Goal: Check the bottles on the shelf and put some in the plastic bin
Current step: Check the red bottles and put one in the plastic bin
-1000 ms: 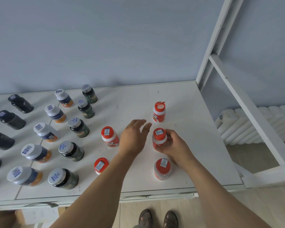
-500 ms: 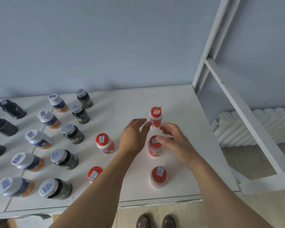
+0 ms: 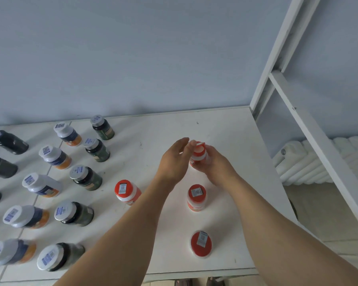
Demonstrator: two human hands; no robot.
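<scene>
**Both hands meet at the far red-capped bottle**

Two bare forearms reach up from the near edge and converge toward the far middle of the scene. The right hand (image 3: 213,165) curls its fingers round the red-capped bottle (image 3: 198,154), gripping its body from the right side, thumb toward the left. The left hand (image 3: 173,162) stands just left of it, back of the hand toward the camera, fingers straight and close together, pointing far and slightly right. Its fingertips (image 3: 184,141) sit beside the bottle's cap; whether they touch it cannot be told. Both wrists are roughly straight.
</scene>
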